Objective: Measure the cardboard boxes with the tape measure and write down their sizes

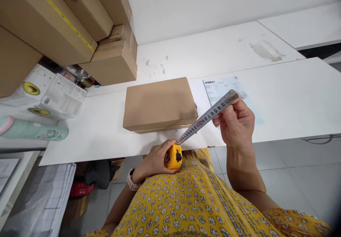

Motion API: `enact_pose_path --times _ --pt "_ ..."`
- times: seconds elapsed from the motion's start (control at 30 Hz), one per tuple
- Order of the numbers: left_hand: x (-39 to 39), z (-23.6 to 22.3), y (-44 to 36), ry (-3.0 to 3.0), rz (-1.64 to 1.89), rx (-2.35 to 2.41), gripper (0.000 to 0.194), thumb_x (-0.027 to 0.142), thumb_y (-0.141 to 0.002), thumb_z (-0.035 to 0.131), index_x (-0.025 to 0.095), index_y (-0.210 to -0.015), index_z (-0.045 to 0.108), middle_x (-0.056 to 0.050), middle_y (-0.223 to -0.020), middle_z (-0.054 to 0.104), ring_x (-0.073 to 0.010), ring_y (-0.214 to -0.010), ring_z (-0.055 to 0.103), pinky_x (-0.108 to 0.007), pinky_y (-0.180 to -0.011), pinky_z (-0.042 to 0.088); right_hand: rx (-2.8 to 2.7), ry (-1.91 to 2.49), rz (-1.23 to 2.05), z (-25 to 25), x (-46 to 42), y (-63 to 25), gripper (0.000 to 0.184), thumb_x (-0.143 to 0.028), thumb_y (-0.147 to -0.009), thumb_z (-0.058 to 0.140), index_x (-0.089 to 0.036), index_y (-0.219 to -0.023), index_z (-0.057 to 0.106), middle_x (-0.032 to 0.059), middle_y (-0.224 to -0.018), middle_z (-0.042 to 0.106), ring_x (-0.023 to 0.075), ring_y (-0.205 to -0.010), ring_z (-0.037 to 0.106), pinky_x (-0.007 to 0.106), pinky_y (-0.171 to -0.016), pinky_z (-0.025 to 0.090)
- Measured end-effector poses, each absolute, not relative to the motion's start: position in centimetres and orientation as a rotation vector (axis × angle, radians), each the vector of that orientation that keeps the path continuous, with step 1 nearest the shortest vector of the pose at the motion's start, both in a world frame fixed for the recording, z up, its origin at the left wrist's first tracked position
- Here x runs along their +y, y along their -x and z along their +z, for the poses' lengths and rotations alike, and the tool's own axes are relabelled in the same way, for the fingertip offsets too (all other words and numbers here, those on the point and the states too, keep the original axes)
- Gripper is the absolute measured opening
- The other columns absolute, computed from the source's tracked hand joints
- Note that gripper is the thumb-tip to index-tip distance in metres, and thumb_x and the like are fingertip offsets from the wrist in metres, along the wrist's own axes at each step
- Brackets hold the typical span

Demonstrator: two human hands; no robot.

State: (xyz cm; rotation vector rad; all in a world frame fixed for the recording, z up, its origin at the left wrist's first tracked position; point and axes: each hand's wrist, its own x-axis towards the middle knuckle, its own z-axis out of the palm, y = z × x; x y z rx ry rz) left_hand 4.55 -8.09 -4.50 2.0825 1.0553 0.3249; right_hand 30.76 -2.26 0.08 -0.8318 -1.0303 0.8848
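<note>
A yellow tape measure is wrapped in my left hand, close to my body at the table's front edge. From its case the silver blade runs up and to the right, numbers facing up. Near the blade's free end, my right hand pinches it between thumb and fingers, above the table. Just beyond the blade lies a closed brown cardboard box, which neither hand touches. Partly behind the blade and my right hand is a printed sheet headed PONY.
Stacked cardboard boxes fill the table's back left. Below them stand white boxes with avocado pictures and a mint-green bottle lying sideways. A dark cable hangs under the table at the right.
</note>
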Motion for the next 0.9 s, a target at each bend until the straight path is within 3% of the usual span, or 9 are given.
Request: enact_pose_path --times 0.13,0.23,0.37,0.5,0.57,0.63,0.77,0.9 --pt "-8.1 -4.6 -4.5 -2.132 0.274 1.041 0.081 0.048 -0.074 0.083 0.028 -0.142 0.044 -0.008 -0.129 0.066 -0.0285 -0.107 0.069 -0.041 -0.091 0.055 -1.065 0.872 0.784 -0.3 -3.5 -31.0 0.029 -0.052 -0.092 0.068 -0.024 -0.094 0.076 -0.0031 -0.068 0.062 0.0076 -0.046 0.05 0.025 -0.041 0.042" --pt "-8.3 -4.8 -4.5 -2.101 0.316 1.074 0.085 0.044 -0.074 0.084 0.029 -0.146 0.04 -0.009 -0.134 0.064 -0.0297 -0.113 0.068 -0.043 -0.094 0.056 -1.1 0.89 0.687 -0.5 -4.4 -31.3 0.021 -0.04 -0.098 0.064 -0.024 -0.093 0.077 -0.0021 -0.071 0.066 0.0072 -0.048 0.052 0.025 -0.044 0.043" --pt "-8.4 -4.6 -4.8 -2.007 0.645 1.133 0.099 0.042 -0.074 0.087 0.029 -0.154 0.03 -0.014 -0.144 0.057 -0.0318 -0.126 0.063 -0.046 -0.099 0.056 -1.319 0.905 0.709 -1.5 -5.7 -30.1 0.021 -0.021 -0.097 0.064 -0.023 -0.078 0.073 0.0003 -0.083 0.075 0.0097 -0.062 0.063 0.025 -0.051 0.049" --pt "-8.1 -3.3 -5.5 -1.985 0.968 0.983 0.086 0.045 -0.075 0.088 0.028 -0.145 0.042 -0.012 -0.136 0.062 -0.0291 -0.122 0.065 -0.044 -0.099 0.057 -1.52 0.894 0.712 -2.9 -6.9 -27.5 0.013 -0.015 -0.093 0.067 -0.024 -0.086 0.074 0.0003 -0.086 0.077 0.0139 -0.075 0.071 0.029 -0.061 0.055" --pt "-7.8 -2.6 -5.6 -2.035 1.026 0.903 0.081 0.045 -0.074 0.088 0.027 -0.142 0.047 -0.012 -0.13 0.065 -0.0289 -0.118 0.067 -0.043 -0.097 0.058 -1.504 0.894 0.611 -3.5 -7.3 -26.7 0.011 -0.015 -0.091 0.068 -0.025 -0.09 0.073 -0.0007 -0.081 0.075 0.0136 -0.07 0.069 0.029 -0.059 0.054" --pt "-7.2 -2.2 -5.3 -2.106 1.099 0.852 0.082 0.044 -0.074 0.089 0.025 -0.142 0.048 -0.012 -0.126 0.066 -0.0294 -0.116 0.067 -0.044 -0.095 0.059 -1.434 0.91 0.462 -4.2 -7.5 -26.7 0.012 -0.015 -0.09 0.069 -0.024 -0.082 0.069 -0.0022 -0.073 0.072 0.0127 -0.064 0.065 0.028 -0.054 0.049" --pt "-5.2 -1.5 -3.7 -2.246 1.319 1.004 0.084 0.042 -0.074 0.088 0.025 -0.145 0.046 -0.013 -0.13 0.063 -0.0294 -0.115 0.067 -0.044 -0.093 0.06 -1.189 1.3 0.352 -7.1 -6.0 -28.0 0.029 -0.027 -0.097 0.057 -0.022 -0.068 0.055 -0.0027 -0.061 0.061 0.0115 -0.056 0.056 0.028 -0.053 0.042" --pt "-1.7 -0.1 -2.8 -2.411 1.317 1.325 0.076 0.039 -0.079 0.084 0.025 -0.143 0.046 -0.01 -0.13 0.062 -0.0282 -0.116 0.066 -0.044 -0.097 0.057 -1.265 1.718 0.556 -11.0 -2.9 -29.3 0.024 -0.043 -0.094 0.054 -0.02 -0.098 0.06 0.0031 -0.082 0.068 0.0167 -0.069 0.059 0.031 -0.065 0.045"
